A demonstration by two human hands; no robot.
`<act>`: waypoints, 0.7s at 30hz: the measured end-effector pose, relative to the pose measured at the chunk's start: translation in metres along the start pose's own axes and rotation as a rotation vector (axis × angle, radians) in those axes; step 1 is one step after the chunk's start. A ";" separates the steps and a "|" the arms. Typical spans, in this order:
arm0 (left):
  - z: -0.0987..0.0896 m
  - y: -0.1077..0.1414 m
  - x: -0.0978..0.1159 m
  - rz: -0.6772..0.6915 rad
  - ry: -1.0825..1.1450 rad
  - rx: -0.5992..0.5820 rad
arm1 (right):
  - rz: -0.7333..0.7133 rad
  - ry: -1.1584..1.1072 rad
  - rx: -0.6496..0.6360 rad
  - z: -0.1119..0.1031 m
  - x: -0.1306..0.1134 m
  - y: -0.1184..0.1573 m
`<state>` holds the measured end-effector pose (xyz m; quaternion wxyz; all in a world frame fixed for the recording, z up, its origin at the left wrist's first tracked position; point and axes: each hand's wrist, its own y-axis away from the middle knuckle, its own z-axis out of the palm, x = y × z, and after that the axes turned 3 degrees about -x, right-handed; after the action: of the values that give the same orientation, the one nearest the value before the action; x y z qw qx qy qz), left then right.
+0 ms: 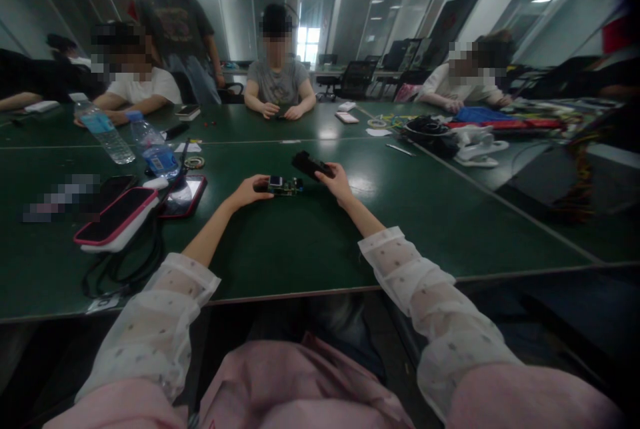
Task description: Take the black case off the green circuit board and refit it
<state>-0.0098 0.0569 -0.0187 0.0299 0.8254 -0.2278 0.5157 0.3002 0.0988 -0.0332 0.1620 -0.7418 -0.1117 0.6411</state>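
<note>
My left hand (249, 192) grips the left end of a small circuit board (287, 185) with a little screen on it, just above the green table (295, 249). To the right of the board, my right hand (336, 182) is closed on a black case (309, 165), which is tilted with its left end higher. The case and the board are close together, with a narrow gap between them. My fingertips partly cover both things.
Phones (117, 215), a tablet-like device (184, 197), black cables and two water bottles (156, 152) lie or stand at the left. White and black items (480, 147) are at the right. Several people are around the far side; a white pen-like stick (400, 150) lies beyond my right hand.
</note>
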 end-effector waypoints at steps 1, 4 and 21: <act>0.000 0.000 -0.001 -0.003 0.000 0.003 | 0.010 0.051 0.061 -0.003 0.005 -0.002; 0.001 -0.001 -0.001 -0.002 -0.005 0.009 | 0.035 0.194 0.191 -0.009 0.017 -0.006; 0.003 -0.007 -0.007 0.008 -0.016 0.030 | 0.018 0.562 0.233 -0.004 0.011 0.000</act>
<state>-0.0075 0.0645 -0.0251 0.0137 0.8288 -0.2234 0.5127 0.3060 0.1029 -0.0428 0.2650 -0.8675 0.0183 0.4205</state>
